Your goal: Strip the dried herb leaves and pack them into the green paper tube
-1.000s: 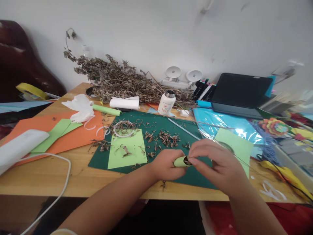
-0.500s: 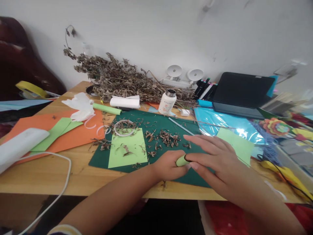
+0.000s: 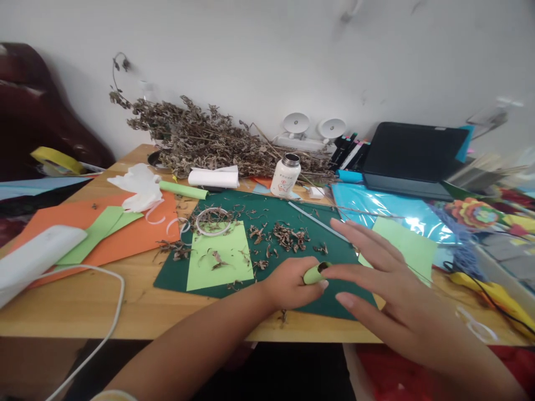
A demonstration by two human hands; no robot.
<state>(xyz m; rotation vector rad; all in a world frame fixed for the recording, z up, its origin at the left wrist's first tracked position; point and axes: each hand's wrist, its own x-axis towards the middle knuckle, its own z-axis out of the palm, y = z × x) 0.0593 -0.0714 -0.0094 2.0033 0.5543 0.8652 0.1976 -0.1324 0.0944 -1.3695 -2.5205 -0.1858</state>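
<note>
My left hand [image 3: 292, 283] is wrapped round a rolled green paper tube [image 3: 312, 275], its open end tilted up to the right. Something dark brown shows inside that end. Beside it, my right hand [image 3: 380, 284] is open with fingers spread, the index fingertip at the tube's rim. Beyond the hands, crumbled dried leaves [image 3: 289, 236] lie in small heaps on a green cutting mat [image 3: 267, 211]. A light green paper sheet [image 3: 219, 256] on the mat carries more leaf bits, and a white ring [image 3: 213, 221] overlaps its top edge.
Dried plant stalks [image 3: 200, 136] are piled along the wall. A white bottle [image 3: 286, 176] stands uncapped behind the mat. Orange paper [image 3: 137, 236] and a white device with a cable [image 3: 45, 256] lie left. Blue plastic packaging [image 3: 376, 209] and a dark tablet [image 3: 413, 156] are right.
My right hand has drawn back slightly to the right from the tube's mouth, and its thumb and fingers have spread. The left hand keeps hold of the tube.
</note>
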